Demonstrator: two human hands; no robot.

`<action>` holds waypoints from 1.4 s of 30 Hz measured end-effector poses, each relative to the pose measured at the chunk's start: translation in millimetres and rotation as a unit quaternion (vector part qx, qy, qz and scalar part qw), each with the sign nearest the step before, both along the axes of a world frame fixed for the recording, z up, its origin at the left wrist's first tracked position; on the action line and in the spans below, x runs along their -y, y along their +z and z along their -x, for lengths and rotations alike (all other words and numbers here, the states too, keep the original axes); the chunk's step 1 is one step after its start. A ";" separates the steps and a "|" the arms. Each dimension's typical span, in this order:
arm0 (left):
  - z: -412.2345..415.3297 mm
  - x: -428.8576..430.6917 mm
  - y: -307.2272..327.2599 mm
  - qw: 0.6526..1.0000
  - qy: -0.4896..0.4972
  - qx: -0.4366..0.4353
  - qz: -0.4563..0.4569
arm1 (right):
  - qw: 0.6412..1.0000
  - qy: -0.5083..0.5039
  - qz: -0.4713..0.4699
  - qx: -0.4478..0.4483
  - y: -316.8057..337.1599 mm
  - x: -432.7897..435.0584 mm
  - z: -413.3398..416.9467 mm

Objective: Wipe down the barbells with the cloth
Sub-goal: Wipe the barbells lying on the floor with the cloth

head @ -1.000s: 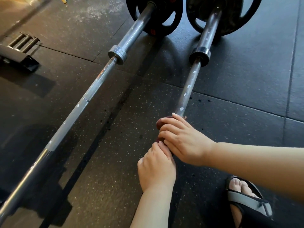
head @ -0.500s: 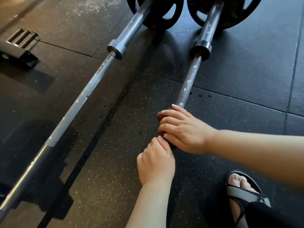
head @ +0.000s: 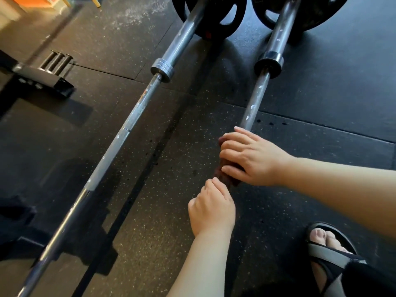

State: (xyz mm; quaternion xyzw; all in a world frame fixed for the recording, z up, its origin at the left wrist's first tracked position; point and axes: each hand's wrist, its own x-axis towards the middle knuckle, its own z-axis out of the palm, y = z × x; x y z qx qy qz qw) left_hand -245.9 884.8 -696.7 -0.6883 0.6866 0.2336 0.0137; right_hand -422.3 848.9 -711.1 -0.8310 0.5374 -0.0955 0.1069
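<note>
Right hand [head: 250,155] is curled over the cloth [head: 228,179], clamping it round the right bar [head: 255,103] at mid-frame. Left hand [head: 212,211] sits just below, fingers curled, apparently gripping the same bar, though the steel there is hidden. Above the cloth, white specks dot the shaft up to the collar [head: 269,65], so that stretch looks unwiped. The left bar [head: 128,127], running from lower left to the plates [head: 237,16] at top, is speckled too. Most of the job looks undone.
</note>
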 end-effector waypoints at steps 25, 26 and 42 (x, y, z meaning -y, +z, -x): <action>9.4 -4.2 29.7 0.993 0.056 0.015 -0.101 | 0.999 -0.028 0.026 0.009 4.8 -7.9 2.1; 8.8 -4.9 31.5 0.992 0.059 0.012 -0.110 | 0.998 -0.057 0.016 0.008 7.9 -10.3 -5.8; 37.7 39.9 16.8 0.996 0.037 0.010 -0.079 | 0.991 0.067 0.011 -0.113 15.0 43.1 20.1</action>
